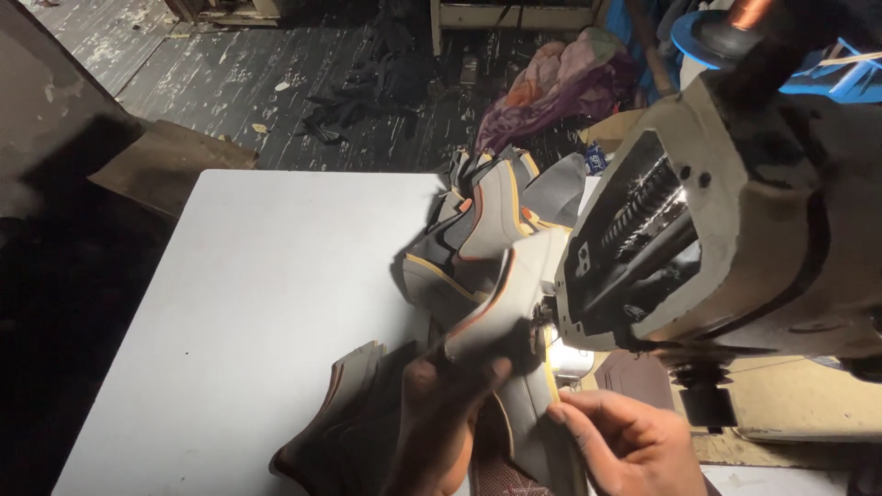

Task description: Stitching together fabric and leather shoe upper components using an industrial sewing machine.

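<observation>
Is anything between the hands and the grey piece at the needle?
Nothing visible. Left hand and right hand are already on the grey piece, which reaches the sewing machine head. The contact point itself is in shadow.

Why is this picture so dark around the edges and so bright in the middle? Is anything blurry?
Head view: a small lamp under the sewing machine lights the grey shoe piece and glares off the white table. The floor and left edge sink into shadow. The left hand is dark and slightly blurred; the right hand is lit.
</observation>
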